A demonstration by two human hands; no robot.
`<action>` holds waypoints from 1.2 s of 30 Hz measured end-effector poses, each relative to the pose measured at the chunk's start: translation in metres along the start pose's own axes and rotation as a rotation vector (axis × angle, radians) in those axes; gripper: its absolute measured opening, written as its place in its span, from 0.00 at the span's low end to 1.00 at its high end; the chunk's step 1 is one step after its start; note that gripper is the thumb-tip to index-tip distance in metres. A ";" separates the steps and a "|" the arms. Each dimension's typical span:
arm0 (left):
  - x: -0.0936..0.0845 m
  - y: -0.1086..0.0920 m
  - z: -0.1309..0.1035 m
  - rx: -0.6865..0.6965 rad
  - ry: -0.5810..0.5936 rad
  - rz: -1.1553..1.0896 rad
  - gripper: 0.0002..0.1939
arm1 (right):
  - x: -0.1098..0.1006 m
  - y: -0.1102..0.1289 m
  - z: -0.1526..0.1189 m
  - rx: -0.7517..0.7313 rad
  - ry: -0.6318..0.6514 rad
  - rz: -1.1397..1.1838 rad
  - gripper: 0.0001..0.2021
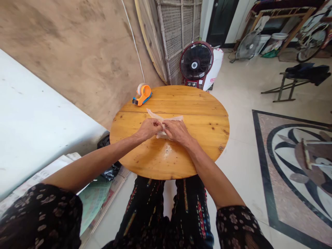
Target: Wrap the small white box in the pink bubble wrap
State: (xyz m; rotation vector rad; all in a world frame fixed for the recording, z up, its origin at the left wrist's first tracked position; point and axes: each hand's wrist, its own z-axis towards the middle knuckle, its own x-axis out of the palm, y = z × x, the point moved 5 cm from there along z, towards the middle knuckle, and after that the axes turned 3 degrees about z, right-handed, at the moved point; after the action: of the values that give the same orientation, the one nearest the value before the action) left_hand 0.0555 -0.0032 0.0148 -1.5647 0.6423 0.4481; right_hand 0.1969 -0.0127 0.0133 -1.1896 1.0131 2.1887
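Clothing: dark sleeves with a small pale flower print, and dark trousers with coloured stripes, closest to the camera.
Left hand: the left hand is curled into a loose fist, fingers pressed together, pinching the near edge of the thin clear plastic bag.
Right hand: the right hand lies knuckles up just beside the left one, almost touching it, fingers bent down onto the same bag; its fingertips are hidden, so the exact grip cannot be told.
Bag: see-through, pale, crinkled and flat, it lies on the round varnished wooden desk near the middle, one corner sticking out to the far left, a straight edge showing beyond the right hand.
Desk: planks of yellow-brown wood with dark knots, glossy under the hands.
Tape dispenser: an orange and blue handheld tape dispenser with a pale roll sits at the far left rim, well apart from the bag.
Beyond: a dark red floor fan stands behind the desk, by a woven cane panel.
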 end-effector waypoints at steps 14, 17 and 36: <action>-0.004 -0.007 -0.010 0.101 0.305 -0.075 0.16 | -0.001 -0.004 -0.002 0.043 -0.015 0.100 0.18; -0.004 -0.006 -0.011 0.293 0.289 0.092 0.17 | -0.002 -0.006 -0.003 0.040 -0.034 0.129 0.19; 0.015 0.003 -0.031 1.043 -0.331 0.379 0.14 | -0.007 -0.005 -0.003 0.033 -0.045 0.147 0.20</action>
State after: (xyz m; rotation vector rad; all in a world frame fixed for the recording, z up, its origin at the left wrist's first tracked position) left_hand 0.0619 -0.0356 0.0059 -0.3688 0.7396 0.5156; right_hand 0.2056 -0.0119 0.0168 -1.0770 1.1454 2.2904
